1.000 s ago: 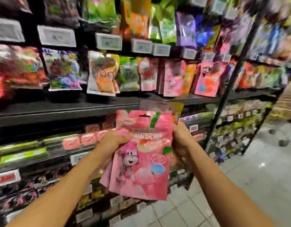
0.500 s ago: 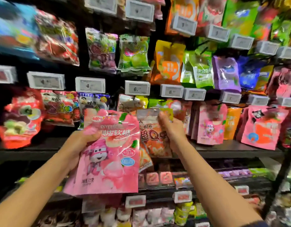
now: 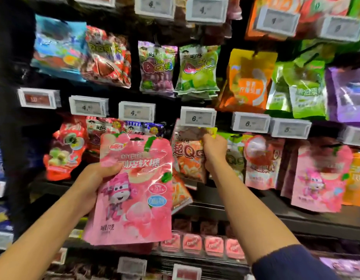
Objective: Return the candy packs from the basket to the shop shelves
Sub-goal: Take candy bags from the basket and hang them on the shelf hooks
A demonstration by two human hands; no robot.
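My left hand [image 3: 94,181] grips a pink candy pack [image 3: 132,190] with a cartoon robot on it, held upright in front of the shelves at lower centre. My right hand [image 3: 213,150] is raised higher and pinches the top of an orange candy pack [image 3: 187,156], holding it against the hanging row just under a price tag [image 3: 197,119] marked 6. A matching pink pack [image 3: 318,176] hangs on the shelf to the right. No basket is in view.
Black shelves [image 3: 225,199] fill the view, with rows of hanging packs: purple and green ones [image 3: 197,71] above, red ones [image 3: 65,150] at left, orange ones [image 3: 249,79] at upper right. Small pink boxes [image 3: 213,244] line the lower shelf.
The view has swung from the aisle to face the shelves and come closer. My right hand took the orange pack from behind the pink one and lifted it up to the hanging row.
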